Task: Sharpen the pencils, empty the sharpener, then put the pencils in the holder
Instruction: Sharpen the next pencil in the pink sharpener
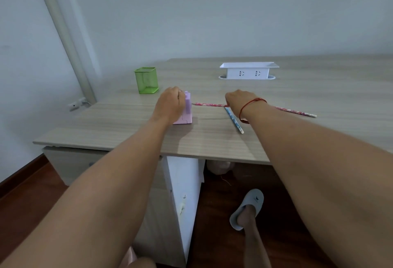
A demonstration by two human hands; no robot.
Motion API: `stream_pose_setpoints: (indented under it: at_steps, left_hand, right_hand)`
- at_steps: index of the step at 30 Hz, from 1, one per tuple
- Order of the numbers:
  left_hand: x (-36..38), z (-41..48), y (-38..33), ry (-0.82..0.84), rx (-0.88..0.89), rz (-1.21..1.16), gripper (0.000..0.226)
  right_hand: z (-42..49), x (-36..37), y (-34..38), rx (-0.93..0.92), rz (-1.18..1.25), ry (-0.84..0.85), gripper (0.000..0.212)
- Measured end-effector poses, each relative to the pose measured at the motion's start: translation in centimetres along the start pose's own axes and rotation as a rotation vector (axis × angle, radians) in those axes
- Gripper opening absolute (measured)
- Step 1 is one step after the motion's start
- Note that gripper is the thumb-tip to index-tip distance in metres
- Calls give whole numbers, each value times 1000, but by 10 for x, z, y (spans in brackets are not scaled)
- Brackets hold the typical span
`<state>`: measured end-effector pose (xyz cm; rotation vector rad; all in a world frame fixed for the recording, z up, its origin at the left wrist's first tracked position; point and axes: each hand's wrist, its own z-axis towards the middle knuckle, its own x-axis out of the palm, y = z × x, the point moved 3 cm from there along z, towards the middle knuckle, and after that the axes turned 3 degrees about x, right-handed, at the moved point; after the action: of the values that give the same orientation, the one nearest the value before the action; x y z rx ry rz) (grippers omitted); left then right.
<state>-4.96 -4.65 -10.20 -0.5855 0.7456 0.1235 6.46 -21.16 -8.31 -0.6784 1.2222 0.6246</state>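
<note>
Pink sharpener point(188, 109) gripped by left fingers point(180, 97); right fingers point(228, 102) pinch pencil point(209, 104) touching it; green holder point(146, 80) near.

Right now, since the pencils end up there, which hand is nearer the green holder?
Left. The left hand holds the pink sharpener just front-right of the green holder; the right hand holds the pink pencil farther right, past the sharpener.

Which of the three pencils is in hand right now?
The pink pencil in the right hand, tip at the sharpener. The blue pencil and other pink pencil lie loose on the desk.
</note>
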Motion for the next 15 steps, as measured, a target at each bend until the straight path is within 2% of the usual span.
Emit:
stream_pose_setpoints:
  at_steps: [10, 15]
  left_hand:
    - [2, -1, -2, 1, -30, 7, 32]
    - [2, -1, 0, -1, -8, 8, 32]
  right_hand:
    - [12, 7, 3, -40, 21, -48, 34]
    - [23, 15, 4, -76, 216, 91, 25]
